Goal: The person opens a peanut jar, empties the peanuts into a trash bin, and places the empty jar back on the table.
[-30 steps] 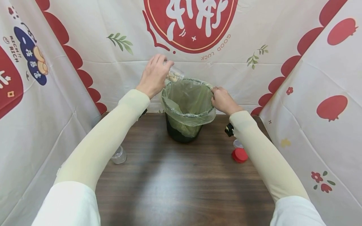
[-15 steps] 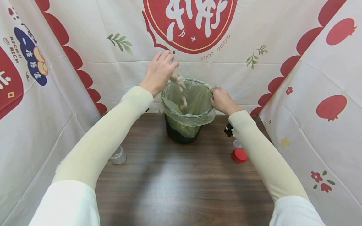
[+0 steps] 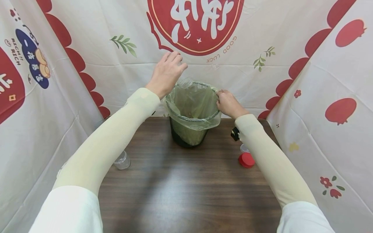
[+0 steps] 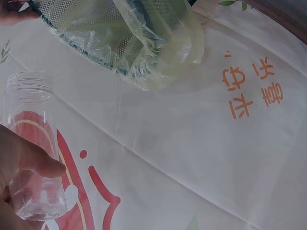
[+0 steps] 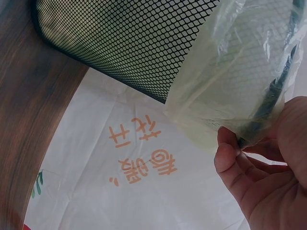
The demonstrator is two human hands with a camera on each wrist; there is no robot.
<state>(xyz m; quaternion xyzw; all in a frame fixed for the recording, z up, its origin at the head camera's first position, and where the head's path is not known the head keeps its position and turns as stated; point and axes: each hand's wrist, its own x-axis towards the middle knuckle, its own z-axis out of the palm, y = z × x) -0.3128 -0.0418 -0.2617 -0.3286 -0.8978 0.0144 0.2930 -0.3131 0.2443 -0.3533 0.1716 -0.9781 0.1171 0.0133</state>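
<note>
My left hand (image 3: 166, 72) grips a clear plastic jar (image 4: 36, 96) without a lid, its threaded mouth tipped down over the bin's left rim. Nothing shows inside the jar in the left wrist view. Most of it is hidden behind my hand in the head view; its clear mouth end shows just past the fingers. The dark mesh bin (image 5: 124, 48) stands upright at the table's back, lined with a pale green plastic bag (image 3: 201, 97) folded over its rim. With thumb and fingers, my right hand (image 3: 230, 103) pinches the bag-covered rim on the right side.
A clear container (image 3: 122, 160) stands on the wooden table (image 3: 175, 187) beside my left forearm. Near my right forearm lie a red lid (image 3: 246, 160) and a small clear round piece (image 3: 244, 148). Printed white cloth (image 3: 125, 84) encloses the table at the back and sides.
Pale pieces in the jar have poured down into the lined bin. My left hand has moved slightly right and tipped the jar steeper. The right hand has kept its hold on the rim.
</note>
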